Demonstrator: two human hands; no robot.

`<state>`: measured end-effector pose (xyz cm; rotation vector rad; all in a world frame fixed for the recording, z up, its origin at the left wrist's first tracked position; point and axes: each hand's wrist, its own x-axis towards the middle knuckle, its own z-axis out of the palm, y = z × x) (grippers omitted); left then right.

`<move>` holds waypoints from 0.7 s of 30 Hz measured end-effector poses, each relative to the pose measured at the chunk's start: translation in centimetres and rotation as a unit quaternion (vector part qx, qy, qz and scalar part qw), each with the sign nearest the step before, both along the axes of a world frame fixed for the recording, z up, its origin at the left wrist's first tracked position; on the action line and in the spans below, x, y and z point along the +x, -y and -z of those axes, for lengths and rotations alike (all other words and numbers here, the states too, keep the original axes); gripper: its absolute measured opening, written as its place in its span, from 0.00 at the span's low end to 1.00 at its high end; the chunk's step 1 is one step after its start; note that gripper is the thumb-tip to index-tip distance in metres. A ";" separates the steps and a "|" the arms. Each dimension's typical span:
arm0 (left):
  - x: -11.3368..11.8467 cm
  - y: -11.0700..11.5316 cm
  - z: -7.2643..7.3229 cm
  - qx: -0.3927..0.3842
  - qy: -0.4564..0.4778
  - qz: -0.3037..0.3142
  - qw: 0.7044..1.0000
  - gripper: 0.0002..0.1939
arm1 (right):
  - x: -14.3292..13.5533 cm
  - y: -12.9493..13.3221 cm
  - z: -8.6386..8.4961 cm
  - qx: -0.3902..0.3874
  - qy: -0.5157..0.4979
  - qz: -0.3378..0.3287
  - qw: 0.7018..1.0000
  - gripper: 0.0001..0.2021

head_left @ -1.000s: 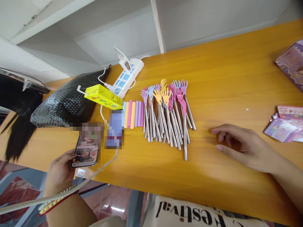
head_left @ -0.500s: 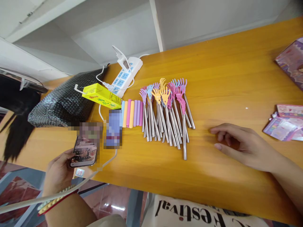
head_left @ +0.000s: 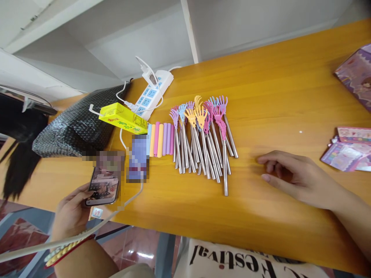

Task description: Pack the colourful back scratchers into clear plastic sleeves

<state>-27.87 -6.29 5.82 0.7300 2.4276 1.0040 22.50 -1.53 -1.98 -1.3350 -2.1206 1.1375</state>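
My left hand [head_left: 71, 214] is closed around a smartphone [head_left: 102, 189] with its screen lit, near the table's front edge. The phone's upper part is blurred out by pixelation. On the table at the right, my right hand [head_left: 298, 179] lies with its fingers loosely bent and the thumb apart, nothing in it. Between the hands is a pile of back scratchers [head_left: 203, 143] with steel rods and hand-shaped heads in purple, blue, yellow and pink. Left of them, several coloured tubes [head_left: 160, 139] lie side by side. A pixelated bluish object [head_left: 137, 158] is below the tubes.
A yellow drink carton [head_left: 123, 117] with a straw lies before a white power strip [head_left: 155, 94] with plugs in it. Black bubble wrap [head_left: 78, 119] sits at the left. A white cable [head_left: 127, 200] crosses near my left hand. Purple-pink packets [head_left: 343, 154] and a box [head_left: 355, 79] are at the right.
The view has shifted very slightly. My left thumb has moved a little on the phone; the right hand and the back scratchers stay put.
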 end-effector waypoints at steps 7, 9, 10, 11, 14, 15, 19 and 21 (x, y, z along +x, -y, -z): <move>1.2 -0.3 -0.1 -0.013 0.067 -0.007 0.998 0.12 | -0.1 0.0 0.1 0.007 -0.004 0.004 1.000 0.17; 0.6 -0.2 0.5 -0.033 0.054 -0.009 0.998 0.18 | -0.1 0.0 0.1 0.008 -0.007 0.004 1.000 0.17; 0.4 -0.3 0.7 -0.053 0.036 -0.010 0.998 0.20 | -0.1 0.0 0.1 0.008 -0.008 0.005 1.000 0.17; 0.4 -0.4 0.7 -0.077 0.014 -0.011 0.997 0.22 | -0.1 0.0 0.1 0.007 -0.009 0.007 1.000 0.17; 1.0 -1.0 0.3 -0.146 -0.054 -0.010 0.988 0.20 | -0.2 0.0 0.0 0.000 -0.012 0.014 1.000 0.17; 1.3 -1.3 0.1 -0.162 -0.068 -0.008 0.984 0.18 | -0.2 0.0 0.0 -0.003 -0.013 0.016 1.000 0.17; 2.1 -2.0 -0.4 -0.198 -0.091 -0.003 0.976 0.13 | -0.2 0.0 0.0 -0.008 -0.015 0.017 1.000 0.16; 2.1 -2.1 -0.3 -0.213 -0.101 -0.001 0.972 0.12 | -0.2 0.0 -0.1 -0.007 -0.013 0.015 1.000 0.16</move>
